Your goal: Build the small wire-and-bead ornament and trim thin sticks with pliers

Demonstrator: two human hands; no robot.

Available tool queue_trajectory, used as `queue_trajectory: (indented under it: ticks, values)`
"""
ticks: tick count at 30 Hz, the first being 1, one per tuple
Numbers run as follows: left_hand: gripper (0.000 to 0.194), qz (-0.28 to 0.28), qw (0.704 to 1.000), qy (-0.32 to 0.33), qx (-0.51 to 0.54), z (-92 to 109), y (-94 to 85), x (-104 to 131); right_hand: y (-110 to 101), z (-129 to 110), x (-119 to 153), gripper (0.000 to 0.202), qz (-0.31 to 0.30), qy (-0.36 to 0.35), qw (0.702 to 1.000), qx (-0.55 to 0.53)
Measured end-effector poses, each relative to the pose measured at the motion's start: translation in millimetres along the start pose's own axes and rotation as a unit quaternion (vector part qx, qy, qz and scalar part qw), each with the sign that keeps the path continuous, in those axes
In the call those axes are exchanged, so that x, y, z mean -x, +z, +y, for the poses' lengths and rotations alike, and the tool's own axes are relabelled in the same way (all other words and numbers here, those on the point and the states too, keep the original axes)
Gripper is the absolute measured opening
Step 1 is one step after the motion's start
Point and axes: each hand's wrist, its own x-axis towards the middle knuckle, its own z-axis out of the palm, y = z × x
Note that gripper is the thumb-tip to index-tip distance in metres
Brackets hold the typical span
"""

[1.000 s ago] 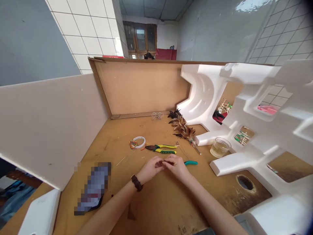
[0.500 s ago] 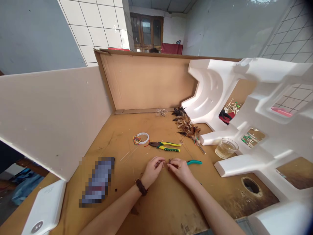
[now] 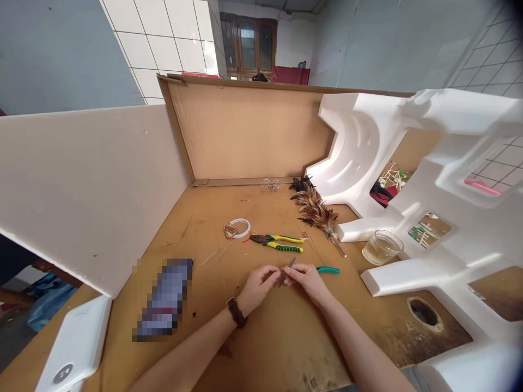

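Note:
My right hand (image 3: pixel 304 279) is closed in a pinch around a thin dark strip (image 3: pixel 291 263), pointed at its upper end and slanting between my hands. Thumb and fingers of my left hand (image 3: pixel 258 287) are also pinched together, just left of the strip; what they hold, if anything, is too small to make out. Behind my right hand a teal handle (image 3: pixel 329 270) sticks out, its other end hidden. Combination pliers (image 3: pixel 281 243) with yellow-green grips lie beyond my hands. To their left is a white ring (image 3: pixel 244 228) with coloured threads.
A feather duster (image 3: pixel 314 209) and a tangle of thin wire (image 3: pixel 272 185) lie farther back. A glass of liquid (image 3: pixel 382 247) stands by the white foam piece (image 3: pixel 392 280). A blurred phone-like object (image 3: pixel 165 299) and a white power bank (image 3: pixel 75 343) are at left. Another person's arm (image 3: pixel 12 297) shows.
The dark strip, barely visible before, now stands out between my hands, turned upward at a slant. My hands stay close together in nearly the same place. A person's arm has appeared at the left edge.

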Motion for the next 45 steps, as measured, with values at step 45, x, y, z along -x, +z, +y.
queue_trajectory:
  ticks: [45]
  values:
    - [0.021, -0.061, 0.777, -0.143, -0.61, 12, -148.8, -85, -5, 2, -4, 0.038, 0.081, -0.054, 0.993, 0.064]
